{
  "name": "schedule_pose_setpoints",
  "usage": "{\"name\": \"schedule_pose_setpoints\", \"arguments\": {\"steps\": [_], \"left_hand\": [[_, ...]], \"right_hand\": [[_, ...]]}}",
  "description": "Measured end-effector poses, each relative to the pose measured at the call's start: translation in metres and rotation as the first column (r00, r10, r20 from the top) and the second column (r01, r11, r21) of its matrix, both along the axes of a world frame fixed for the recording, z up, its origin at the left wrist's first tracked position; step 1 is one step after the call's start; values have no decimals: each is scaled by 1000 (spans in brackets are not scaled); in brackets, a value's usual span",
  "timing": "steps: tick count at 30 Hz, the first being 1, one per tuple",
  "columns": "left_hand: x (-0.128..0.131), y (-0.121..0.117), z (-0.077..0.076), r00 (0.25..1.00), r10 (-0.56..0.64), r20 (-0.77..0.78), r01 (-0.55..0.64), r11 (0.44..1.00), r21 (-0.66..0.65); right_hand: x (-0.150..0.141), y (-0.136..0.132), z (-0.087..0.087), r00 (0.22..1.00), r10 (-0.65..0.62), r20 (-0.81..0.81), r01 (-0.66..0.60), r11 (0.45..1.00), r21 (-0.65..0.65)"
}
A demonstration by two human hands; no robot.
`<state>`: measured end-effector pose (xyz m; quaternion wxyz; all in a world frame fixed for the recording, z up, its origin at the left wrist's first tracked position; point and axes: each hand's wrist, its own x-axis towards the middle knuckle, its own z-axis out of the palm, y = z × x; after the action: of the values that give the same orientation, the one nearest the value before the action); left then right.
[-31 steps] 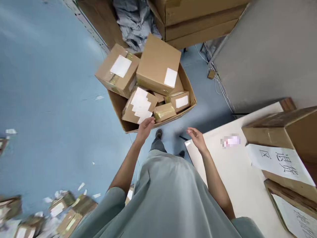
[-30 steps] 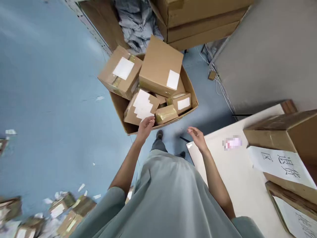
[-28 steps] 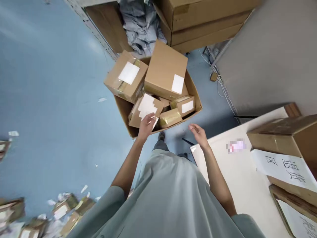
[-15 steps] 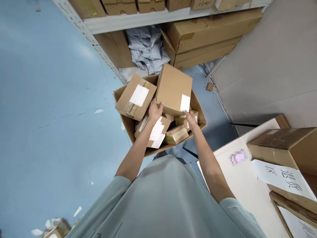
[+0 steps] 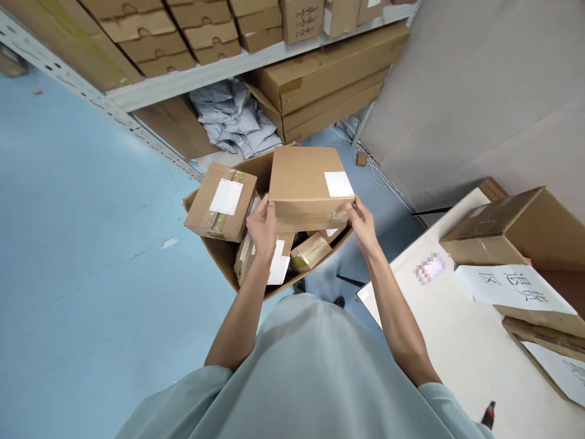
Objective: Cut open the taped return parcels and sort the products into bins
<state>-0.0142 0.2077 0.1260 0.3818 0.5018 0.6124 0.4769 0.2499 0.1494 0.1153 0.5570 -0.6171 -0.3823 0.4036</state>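
A large brown parcel (image 5: 305, 183) with a white label on top is held level above an open carton (image 5: 219, 256) on the floor. My left hand (image 5: 262, 228) grips its near left corner and my right hand (image 5: 363, 224) grips its near right corner, fingers wrapped on the edges. Inside the carton lie several smaller parcels: a taped one with a white label (image 5: 222, 201) at the left, one with white slips (image 5: 276, 268) under my left wrist, and a small taped one (image 5: 311, 251).
A metal shelf (image 5: 183, 79) with stacked cartons and grey poly bags (image 5: 233, 122) stands behind the carton. At the right is a white table (image 5: 457, 329) bearing cartons (image 5: 507, 231) and paper signs. A grey board (image 5: 479, 91) leans behind it. The floor is blue.
Both hands reached forward into the carton and took hold of the large parcel, then raised it level. My view tilted up, bringing the shelf into sight.
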Motion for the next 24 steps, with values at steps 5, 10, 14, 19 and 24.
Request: {"name": "schedule_pose_setpoints", "arguments": {"steps": [5,10,14,19,24], "left_hand": [[67,-82,57,980,-108,169,103,994,38],[170,-166,88,908,-354,225,348,935,66],[255,-238,82,789,-576,215,581,812,45],[327,-325,46,567,-812,140,824,560,-90],[343,-390,-3,417,-878,234,897,355,-264]], "right_hand": [[49,-117,47,979,-203,28,202,978,45],[113,-251,85,870,-482,106,471,875,113],[154,-365,92,698,-698,163,689,716,114],[170,-495,58,461,-874,153,884,467,5],[157,-578,0,289,-950,123,953,272,-136]]}}
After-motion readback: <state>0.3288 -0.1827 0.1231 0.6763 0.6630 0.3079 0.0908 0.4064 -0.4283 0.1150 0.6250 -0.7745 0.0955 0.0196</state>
